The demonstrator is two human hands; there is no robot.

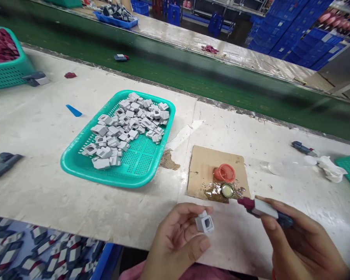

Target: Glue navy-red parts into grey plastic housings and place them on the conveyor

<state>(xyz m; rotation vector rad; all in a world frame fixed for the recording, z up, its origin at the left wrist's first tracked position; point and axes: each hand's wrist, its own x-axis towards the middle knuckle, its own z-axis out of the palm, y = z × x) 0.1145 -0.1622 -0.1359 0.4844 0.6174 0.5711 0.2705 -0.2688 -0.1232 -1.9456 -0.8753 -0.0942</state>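
Observation:
At the lower middle, my left hand (181, 237) holds a small grey hollow plastic piece (204, 223) between thumb and fingers, its square opening facing up. To its right, my right hand (297, 237) grips a dark blue, grey and maroon assembly (265, 209), the maroon end pointing left. The two pieces are apart. Beyond my hands lies a cardboard square (204, 163) with a small red cup (225, 173) and a round lid-like disc (227, 190) in a wet patch. A green basket (140, 181) of similar grey pieces stands left of the cardboard.
A blue bin (106, 258) of assemblies is at the lower left. Maroon parts fill a green basket (6, 74) at the far left. A blue strip (74, 110) lies on the table. A green conveyor (175, 62) crosses behind; a clear bottle (288, 166) lies at right.

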